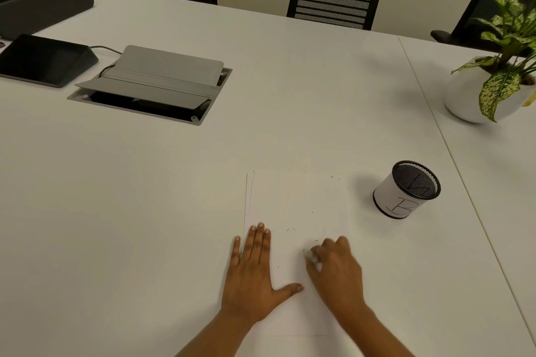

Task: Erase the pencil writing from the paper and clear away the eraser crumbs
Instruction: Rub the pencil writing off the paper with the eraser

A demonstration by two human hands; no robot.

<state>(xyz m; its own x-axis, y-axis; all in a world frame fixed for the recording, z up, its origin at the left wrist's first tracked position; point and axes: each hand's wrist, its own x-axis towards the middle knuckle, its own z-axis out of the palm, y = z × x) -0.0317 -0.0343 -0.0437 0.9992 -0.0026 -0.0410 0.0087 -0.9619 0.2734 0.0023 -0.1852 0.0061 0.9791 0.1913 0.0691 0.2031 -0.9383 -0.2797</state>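
A white sheet of paper [295, 200] lies on the white table near its front edge. My left hand [255, 269] presses flat on the paper's left side, fingers straight and thumb spread. My right hand [336, 266], blurred, holds a small white eraser [309, 254] against the paper's lower middle. A few small dark specks, crumbs or pencil marks, dot the sheet around the eraser and near its top right corner [335, 177]. No clear writing shows.
A mesh pen cup [406, 190] wrapped in white paper marked "B" stands right of the sheet. A potted plant [493, 78] sits at the far right. An open cable box [150, 84] and a tablet device [43, 59] lie far left. Chairs stand behind the table.
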